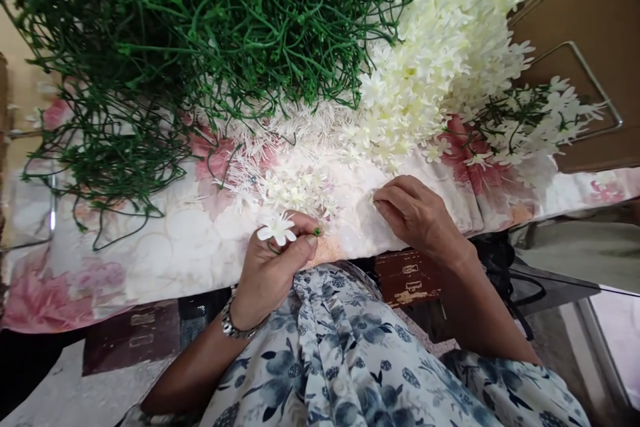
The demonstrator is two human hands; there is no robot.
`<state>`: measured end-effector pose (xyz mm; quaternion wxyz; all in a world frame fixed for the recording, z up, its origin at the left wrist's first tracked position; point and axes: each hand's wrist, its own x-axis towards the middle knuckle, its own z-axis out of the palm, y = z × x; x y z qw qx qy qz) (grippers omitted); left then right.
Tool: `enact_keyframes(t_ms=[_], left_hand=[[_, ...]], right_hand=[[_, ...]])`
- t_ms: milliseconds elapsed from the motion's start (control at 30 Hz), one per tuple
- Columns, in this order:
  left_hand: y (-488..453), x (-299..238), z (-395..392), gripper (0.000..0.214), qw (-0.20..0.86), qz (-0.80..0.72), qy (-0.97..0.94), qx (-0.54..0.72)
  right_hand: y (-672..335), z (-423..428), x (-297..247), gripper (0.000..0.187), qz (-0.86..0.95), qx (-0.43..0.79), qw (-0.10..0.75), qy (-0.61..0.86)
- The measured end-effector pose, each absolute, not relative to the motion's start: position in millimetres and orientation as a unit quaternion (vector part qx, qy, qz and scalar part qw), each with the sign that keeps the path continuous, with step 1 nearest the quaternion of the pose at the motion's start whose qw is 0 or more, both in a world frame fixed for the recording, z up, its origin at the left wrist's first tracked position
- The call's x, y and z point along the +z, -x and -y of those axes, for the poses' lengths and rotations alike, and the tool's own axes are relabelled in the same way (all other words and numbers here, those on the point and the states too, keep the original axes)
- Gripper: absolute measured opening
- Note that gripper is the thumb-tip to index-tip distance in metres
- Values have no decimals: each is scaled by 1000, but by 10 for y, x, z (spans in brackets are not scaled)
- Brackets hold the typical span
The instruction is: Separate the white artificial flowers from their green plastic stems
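Observation:
My left hand point(273, 265) is closed on a green stem piece that carries a white artificial flower point(277, 228), held just above the near edge of the floral cloth point(165, 247). My right hand point(417, 213) rests on the cloth to the right, fingers curled and pinched at a small pale piece that I cannot make out. Between the hands, slightly farther off, lies a scatter of loose white petals and spiky white parts point(293, 177).
A big tangle of green plastic stems point(200, 27) fills the far left. A heap of cream artificial flowers point(450, 47) lies at the far right, with a flowered sprig point(530, 120) beside it. A brown cabinet with a metal handle point(595, 80) stands behind.

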<state>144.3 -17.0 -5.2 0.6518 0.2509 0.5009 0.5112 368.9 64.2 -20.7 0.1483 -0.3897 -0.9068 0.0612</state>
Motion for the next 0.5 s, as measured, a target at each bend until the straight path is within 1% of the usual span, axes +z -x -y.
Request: enact_keyframes(t_ms=[133, 267, 433, 500], left_hand=[[-1405, -111, 211, 5, 629, -498, -298, 517], [-1382, -152, 247, 9, 599, -514, -343, 509], [-1407, -169, 263, 12, 564, -534, -363, 514], [-1420, -159, 260, 11, 545, -538, -376, 522]], right_hand=[[-3668, -616, -110, 8, 892, 96, 208, 390], [-3550, -515, 58, 15, 881, 144, 266, 364], [-3270, -382, 227, 16, 871, 263, 283, 304], [-3175, -359, 263, 16, 877, 278, 280, 273]])
